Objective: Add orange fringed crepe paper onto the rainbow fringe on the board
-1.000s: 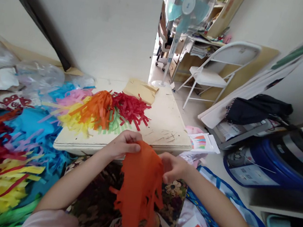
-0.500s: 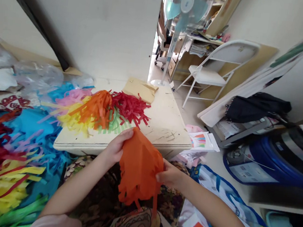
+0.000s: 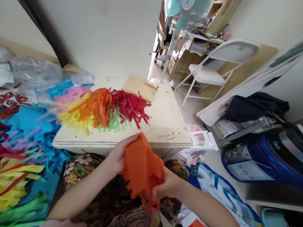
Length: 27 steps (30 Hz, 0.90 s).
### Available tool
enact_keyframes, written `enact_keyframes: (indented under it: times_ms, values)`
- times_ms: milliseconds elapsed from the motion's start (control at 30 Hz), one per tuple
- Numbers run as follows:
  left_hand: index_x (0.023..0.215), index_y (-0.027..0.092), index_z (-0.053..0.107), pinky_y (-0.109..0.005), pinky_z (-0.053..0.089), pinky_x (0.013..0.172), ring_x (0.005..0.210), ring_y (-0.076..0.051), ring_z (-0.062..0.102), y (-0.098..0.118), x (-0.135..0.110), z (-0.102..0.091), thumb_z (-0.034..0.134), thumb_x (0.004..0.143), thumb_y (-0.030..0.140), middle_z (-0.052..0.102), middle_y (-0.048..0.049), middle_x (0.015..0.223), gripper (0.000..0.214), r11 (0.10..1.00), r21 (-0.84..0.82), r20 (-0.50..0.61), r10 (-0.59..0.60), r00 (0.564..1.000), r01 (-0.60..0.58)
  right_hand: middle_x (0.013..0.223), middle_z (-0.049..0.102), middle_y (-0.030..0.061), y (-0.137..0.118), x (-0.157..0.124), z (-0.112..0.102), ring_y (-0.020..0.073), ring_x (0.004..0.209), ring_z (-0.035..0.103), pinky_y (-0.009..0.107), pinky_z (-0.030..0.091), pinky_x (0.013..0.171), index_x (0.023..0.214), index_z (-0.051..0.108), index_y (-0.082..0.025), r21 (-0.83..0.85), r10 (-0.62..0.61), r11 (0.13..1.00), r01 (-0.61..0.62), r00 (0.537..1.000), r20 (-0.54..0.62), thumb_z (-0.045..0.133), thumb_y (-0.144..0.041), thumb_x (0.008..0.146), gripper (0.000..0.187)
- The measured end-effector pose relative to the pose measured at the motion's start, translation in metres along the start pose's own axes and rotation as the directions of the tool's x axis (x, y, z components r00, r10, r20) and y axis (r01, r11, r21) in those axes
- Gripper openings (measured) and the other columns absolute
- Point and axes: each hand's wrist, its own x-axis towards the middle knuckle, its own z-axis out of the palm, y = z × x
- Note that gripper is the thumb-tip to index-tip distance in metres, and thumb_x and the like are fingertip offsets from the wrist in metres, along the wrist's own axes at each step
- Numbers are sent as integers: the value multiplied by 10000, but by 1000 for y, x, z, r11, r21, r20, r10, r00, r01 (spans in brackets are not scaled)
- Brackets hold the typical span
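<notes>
Honestly, with the left hand (image 3: 118, 156) pinching the top of the fringed orange paper sheet (image 3: 140, 163) and the right hand (image 3: 166, 187) clamped round its cut strips, just in front of the low cream table (image 3: 166, 130), I'd guess a hard tug tears that thin fringe.

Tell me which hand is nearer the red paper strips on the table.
Left. The left hand holds the orange paper by its upper corner, at the table edge just short of the red strips. The right hand grips the paper's lower fringe, lower and further right.
</notes>
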Motion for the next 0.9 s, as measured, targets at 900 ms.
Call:
enact_keyframes:
  times_ms: [900]
  values:
    - [844, 134, 577, -234, 409, 711, 758, -134, 518, -46, -7, -3, 736, 441, 243, 583, -26, 777, 447, 896, 390, 287, 101, 953, -212, 309, 311, -129, -42, -32, -24, 3, 255, 206, 148, 326, 301, 599, 432, -156, -203, -12, 978, -38, 971, -237, 547, -294, 683, 199]
